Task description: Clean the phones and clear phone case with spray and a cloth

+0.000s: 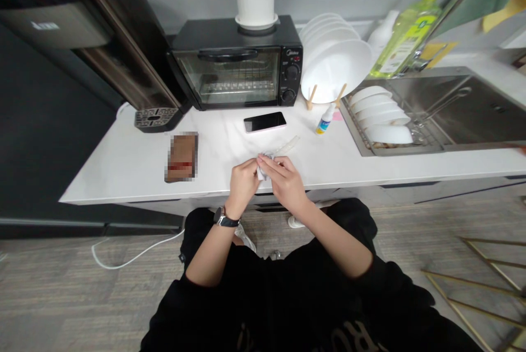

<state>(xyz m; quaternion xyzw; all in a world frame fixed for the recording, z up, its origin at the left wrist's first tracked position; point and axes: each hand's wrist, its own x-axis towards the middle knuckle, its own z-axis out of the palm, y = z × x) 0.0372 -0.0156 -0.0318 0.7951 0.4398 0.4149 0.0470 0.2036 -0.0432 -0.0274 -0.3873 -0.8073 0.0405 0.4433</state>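
Close together above the counter's front edge, my left hand [244, 179] and my right hand [286, 181] both have their fingers closed on a small crumpled pale cloth [263, 173]. Beyond my right fingers a thin translucent strip [289, 146] sticks out to the right; it resembles an arm of clear-framed glasses, but the rest is hidden by the cloth and fingers. Farther back, a dark-screened phone [265, 121] lies flat on the white counter [217, 149]. A small spray bottle [325, 119] with a blue and yellow label stands to the right.
A brown pixelated item [182, 157] lies at left, near a drinks dispenser [139, 61]. Behind stand a black toaster oven [238, 75] and racked white plates [335, 69]. At right are a steel sink [472, 105] with stacked bowls [382, 116] and a green pump bottle [406, 39].
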